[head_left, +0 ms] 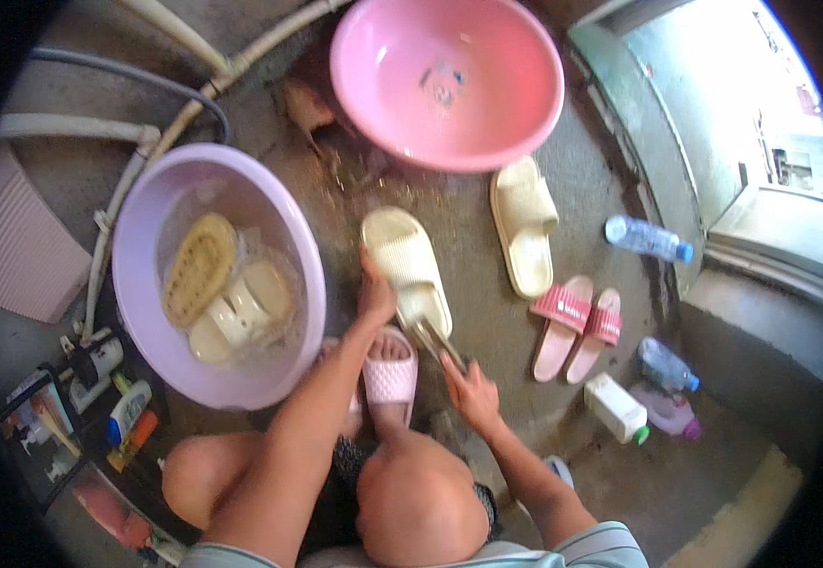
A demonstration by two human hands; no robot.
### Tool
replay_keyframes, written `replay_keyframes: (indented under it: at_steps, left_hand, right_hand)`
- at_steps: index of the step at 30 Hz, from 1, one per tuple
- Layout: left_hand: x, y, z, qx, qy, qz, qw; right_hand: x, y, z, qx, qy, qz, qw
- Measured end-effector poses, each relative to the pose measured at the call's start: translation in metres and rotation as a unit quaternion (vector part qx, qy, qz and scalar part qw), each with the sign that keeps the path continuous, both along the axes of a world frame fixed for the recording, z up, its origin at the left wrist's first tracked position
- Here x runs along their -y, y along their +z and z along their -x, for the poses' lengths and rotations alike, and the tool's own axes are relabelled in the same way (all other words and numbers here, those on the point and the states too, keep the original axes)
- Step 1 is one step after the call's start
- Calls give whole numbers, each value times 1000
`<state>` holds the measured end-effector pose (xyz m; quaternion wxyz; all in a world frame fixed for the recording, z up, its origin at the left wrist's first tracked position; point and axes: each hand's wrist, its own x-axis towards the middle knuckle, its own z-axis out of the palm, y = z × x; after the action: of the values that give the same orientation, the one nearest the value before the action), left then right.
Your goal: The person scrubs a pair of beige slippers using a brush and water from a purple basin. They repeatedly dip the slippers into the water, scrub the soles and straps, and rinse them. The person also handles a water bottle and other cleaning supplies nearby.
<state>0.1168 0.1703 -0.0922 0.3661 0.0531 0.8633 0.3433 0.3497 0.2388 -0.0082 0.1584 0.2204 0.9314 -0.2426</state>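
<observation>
A cream slide slipper (404, 252) lies on the wet concrete floor, its ribbed strap toward the far side. My left hand (377, 292) grips its left edge. In my right hand (471, 392) is a brush (440, 342) with a long handle, its head against the slipper's heel area; the bristles are hidden. To the left stands a lilac basin (315, 284) holding cloudy water. One slipper (202, 270) in it shows its dotted sole, and another cream slipper (234, 319) lies partly under the water. A matching cream slide (524, 227) rests on the floor to the right.
A large pink basin (447, 121) with water stands ahead. Pink slides (575, 330), plastic bottles (647, 239) and a white bottle (615, 410) with a green cap lie at right. Pipes (191, 113) run along the left. A rack of bottles (42, 419) stands lower left.
</observation>
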Motion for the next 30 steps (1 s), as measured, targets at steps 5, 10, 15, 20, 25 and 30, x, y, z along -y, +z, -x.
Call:
replay_keyframes:
  at_steps: [5,10,15,20,25,30]
  left_hand:
    - [-7,-1,-6,67,-27,-17,997]
    - [16,-17,-11,-59,-5,-24,998]
    - [-6,0,-24,-32,-34,14,999]
    - [1,-8,-9,32,-59,36,997]
    - [0,0,-15,-6,-5,53,999]
    - [-5,-6,3,47,-56,28,997]
  right_hand:
    - [-6,-29,109,-106,-80,-38,990]
    - [-2,3,26,19,-43,-15,999]
    - [-16,-20,75,-58,-85,-76,992]
    - [-5,-17,83,-50,-83,-41,994]
    - [10,-9,32,-20,-60,-43,997]
    - [-2,-36,134,-79,-131,2,988]
